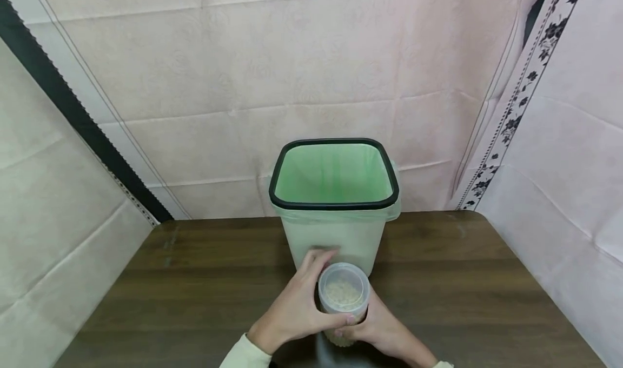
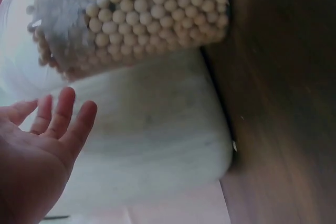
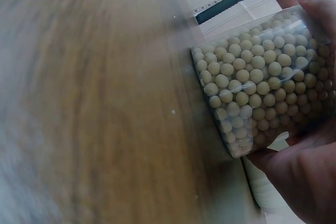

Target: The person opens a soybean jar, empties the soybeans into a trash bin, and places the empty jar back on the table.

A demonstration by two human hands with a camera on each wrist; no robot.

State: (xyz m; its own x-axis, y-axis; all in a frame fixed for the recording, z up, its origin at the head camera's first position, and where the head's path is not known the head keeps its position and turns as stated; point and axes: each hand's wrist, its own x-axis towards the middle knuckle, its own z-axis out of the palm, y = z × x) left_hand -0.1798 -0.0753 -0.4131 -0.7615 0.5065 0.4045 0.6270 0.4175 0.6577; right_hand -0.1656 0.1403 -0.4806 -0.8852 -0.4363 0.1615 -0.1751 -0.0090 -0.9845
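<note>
From here I have the right hand [image 1: 373, 326] gripping a clear plastic jar [image 3: 257, 77] of soybeans [image 2: 152, 14], just in front of the bag-lined green trash bin [image 1: 336, 238]; left hand [image 1: 303, 306] spread wide, thumb near the lid [image 1: 343, 288]. Progress, my read: jar in hand — done. Lid looks on, soybeans inside — so unopened, early stage, I'd guess.

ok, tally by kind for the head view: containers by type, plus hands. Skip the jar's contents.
Pale green bin: 1
Clear jar: 1
Hands, left hand and right hand: 2
Total: 4
</note>
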